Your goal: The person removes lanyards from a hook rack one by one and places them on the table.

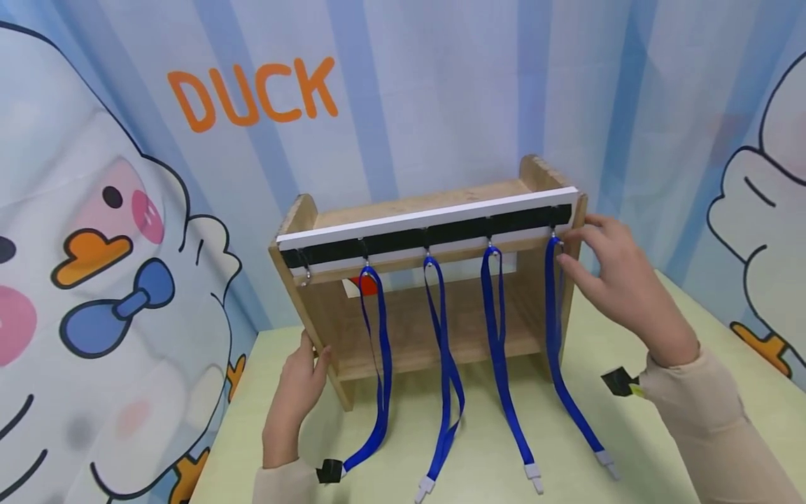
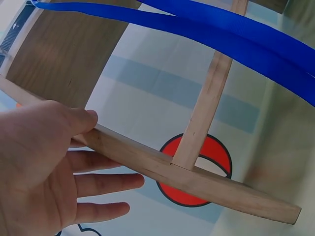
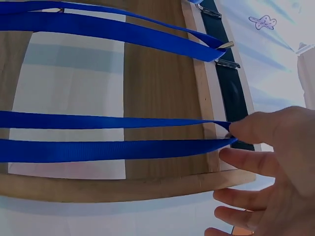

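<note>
Fingers point(image 3: 251, 162) uncurled, soft-looking blue lanyard point(image 1: 553, 329) is being touched by right hand point(image 1: 620, 283); wooden rack point(image 1: 412, 325) — likely stiff, best held by its sides — is being pinched by left hand point(image 1: 294, 388).

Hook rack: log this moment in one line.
left hand: grips side of wooden hook rack | right hand: at top of rightmost lanyard | blue lanyards: four hung from rack | leftmost hook: bare
</note>
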Motion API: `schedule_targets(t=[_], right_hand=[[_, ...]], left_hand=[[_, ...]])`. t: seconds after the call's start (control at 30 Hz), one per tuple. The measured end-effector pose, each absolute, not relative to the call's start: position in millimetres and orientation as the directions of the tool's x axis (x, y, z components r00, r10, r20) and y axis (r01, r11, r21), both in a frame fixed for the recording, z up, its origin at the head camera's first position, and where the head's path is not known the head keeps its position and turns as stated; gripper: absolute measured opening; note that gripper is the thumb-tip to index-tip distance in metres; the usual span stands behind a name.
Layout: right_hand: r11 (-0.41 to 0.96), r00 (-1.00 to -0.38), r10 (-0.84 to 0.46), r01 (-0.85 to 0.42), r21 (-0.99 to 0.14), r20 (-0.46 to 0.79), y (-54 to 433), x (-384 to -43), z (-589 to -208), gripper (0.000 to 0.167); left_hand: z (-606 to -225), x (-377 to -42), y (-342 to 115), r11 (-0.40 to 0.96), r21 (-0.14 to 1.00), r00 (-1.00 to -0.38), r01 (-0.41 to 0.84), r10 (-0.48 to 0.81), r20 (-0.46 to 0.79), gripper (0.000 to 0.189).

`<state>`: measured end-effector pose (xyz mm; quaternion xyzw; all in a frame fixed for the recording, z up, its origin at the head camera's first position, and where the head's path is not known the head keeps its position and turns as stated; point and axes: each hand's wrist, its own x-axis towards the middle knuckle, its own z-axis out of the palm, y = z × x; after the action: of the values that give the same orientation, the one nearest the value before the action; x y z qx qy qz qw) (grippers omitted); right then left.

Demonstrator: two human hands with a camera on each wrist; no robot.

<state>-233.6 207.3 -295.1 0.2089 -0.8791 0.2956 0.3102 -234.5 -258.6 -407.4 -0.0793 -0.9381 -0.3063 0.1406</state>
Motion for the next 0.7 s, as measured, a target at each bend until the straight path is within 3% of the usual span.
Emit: schedule_targets(t=[0.27, 0.5, 0.7], right_hand=[[0.742, -0.692, -0.132, -0.543, -0.392, 0.709, 199.1, -241.1, -287.1, 0.013], [0.755, -0.683, -0.089, -0.521, -0.398, 0.725, 201.2, -234.7, -282.3, 0.003], [0.763, -0.629, -0.095, -0.544, -0.349, 0.772, 203.1, -225.6, -272.7, 0.003]], left_hand=[[-408.1, -235.3, -258.5, 0.805, 0.517, -0.921, 0.292, 0.09, 0.38, 0.048], [-405.1, -237.5, -257.0, 0.801, 0.534, -0.935, 0.272, 0.089, 0.342, 0.051], [-409.5, -234.7, -258.7, 0.801, 0.541, -0.937, 0.257, 0.069, 0.342, 0.048]])
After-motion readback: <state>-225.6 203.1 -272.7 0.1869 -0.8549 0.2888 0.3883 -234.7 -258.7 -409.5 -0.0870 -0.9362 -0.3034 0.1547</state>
